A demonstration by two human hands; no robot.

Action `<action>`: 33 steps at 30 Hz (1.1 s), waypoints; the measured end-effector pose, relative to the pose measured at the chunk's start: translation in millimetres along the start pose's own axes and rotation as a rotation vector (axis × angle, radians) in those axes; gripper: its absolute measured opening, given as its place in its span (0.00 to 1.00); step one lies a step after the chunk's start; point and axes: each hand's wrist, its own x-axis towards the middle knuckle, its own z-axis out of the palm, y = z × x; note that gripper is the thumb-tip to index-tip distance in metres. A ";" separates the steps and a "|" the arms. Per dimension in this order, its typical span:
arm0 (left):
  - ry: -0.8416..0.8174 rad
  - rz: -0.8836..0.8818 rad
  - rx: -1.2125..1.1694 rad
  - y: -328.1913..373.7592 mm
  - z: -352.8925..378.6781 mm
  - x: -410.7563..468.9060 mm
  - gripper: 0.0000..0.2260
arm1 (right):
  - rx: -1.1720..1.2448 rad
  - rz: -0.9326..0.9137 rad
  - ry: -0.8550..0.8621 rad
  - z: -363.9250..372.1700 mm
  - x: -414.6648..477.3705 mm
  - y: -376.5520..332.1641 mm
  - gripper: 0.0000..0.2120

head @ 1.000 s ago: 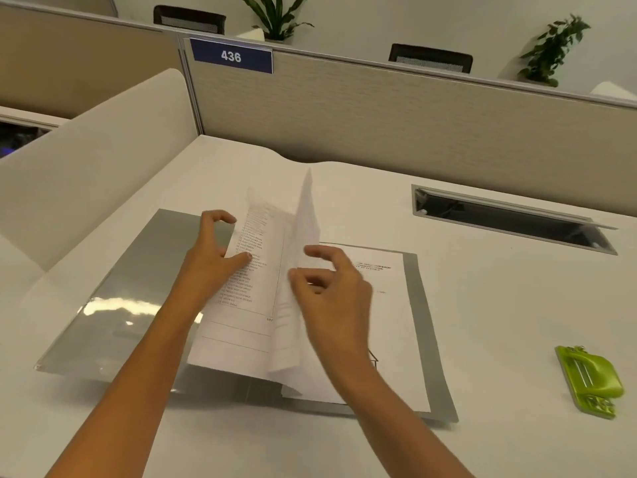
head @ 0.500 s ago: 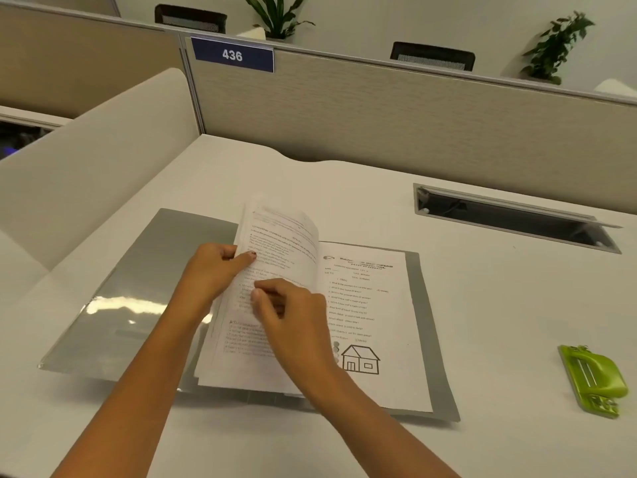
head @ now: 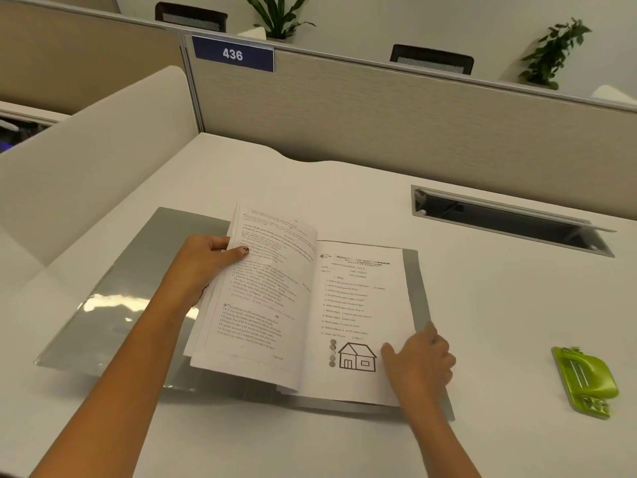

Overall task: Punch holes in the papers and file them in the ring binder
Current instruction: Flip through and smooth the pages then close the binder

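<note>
Left hand [head: 203, 267] grips turned pages [head: 262, 288]; right hand [head: 418, 363] touches the right page [head: 362, 298], grasp unclear. Punch [head: 586, 379] lies well right of binder [head: 113, 291].

The glossy silver-grey plastic ring binder [head: 113, 288] holds white printed papers [head: 262, 305]: black and reddish text on the left page, black text and a black outline house drawing [head: 356, 357] on the right. The small plastic hole punch [head: 586, 381] is lime green, the flat desk top [head: 344, 201] plain white.
</note>
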 end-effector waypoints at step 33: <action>0.052 0.051 0.227 14.0 28.8 -8.8 0.19 | 0.642 -0.772 -0.397 -11.7 -84.5 -131.0 0.12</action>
